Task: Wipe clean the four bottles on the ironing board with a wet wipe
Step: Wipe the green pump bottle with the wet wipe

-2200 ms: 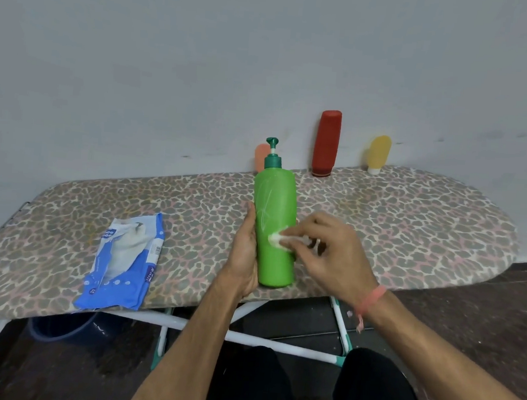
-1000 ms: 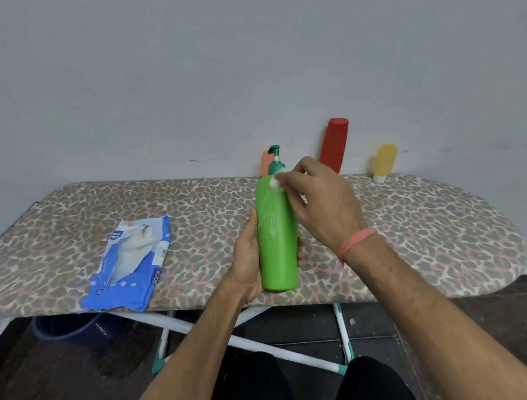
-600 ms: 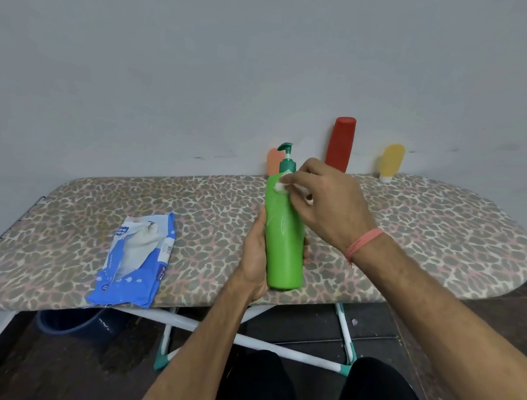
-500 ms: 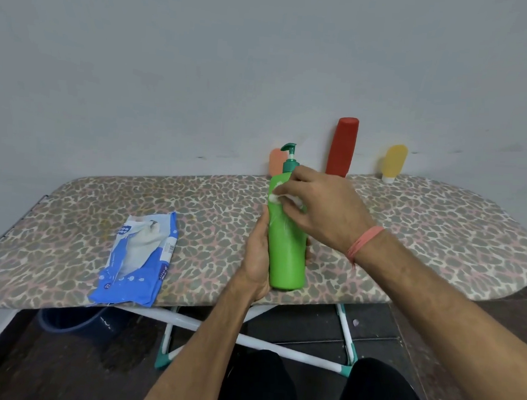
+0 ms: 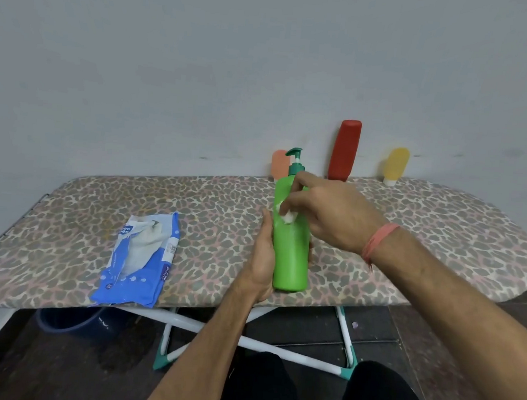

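Surroundings: An ironing board (image 5: 442, 233) with a leopard-print fabric cover stands against a plain grey wall (image 5: 203, 68); its white metal legs (image 5: 260, 346) with teal end caps cross beneath, and a dark blue basin (image 5: 69, 322) sits on the floor under the left end.
Wipe packet: A crumpled blue-and-white wet-wipe packet (image 5: 141, 259) lies flat on the left part of the board, well apart from the bottles.
Back row: An orange bottle (image 5: 278, 167), a tall red bottle (image 5: 344, 151) and a small yellow bottle (image 5: 395, 166) stand inverted on their caps along the wall; the pump head partly hides the orange one.
Task bottle: A smooth, cylindrical green bottle (image 5: 290, 249) with a darker green pump stands upright near the front edge of the board, centre.
Left hand: The left hand (image 5: 262, 259) grips the bottle's lower body from the left, thumb along the near side, fingers curled behind it.
Right hand: The right hand (image 5: 327, 214), with a pink band (image 5: 378, 243) at the wrist, covers the bottle's shoulder; its fingers pinch a small, bunched white wet wipe (image 5: 287, 216) against the upper front of the bottle.
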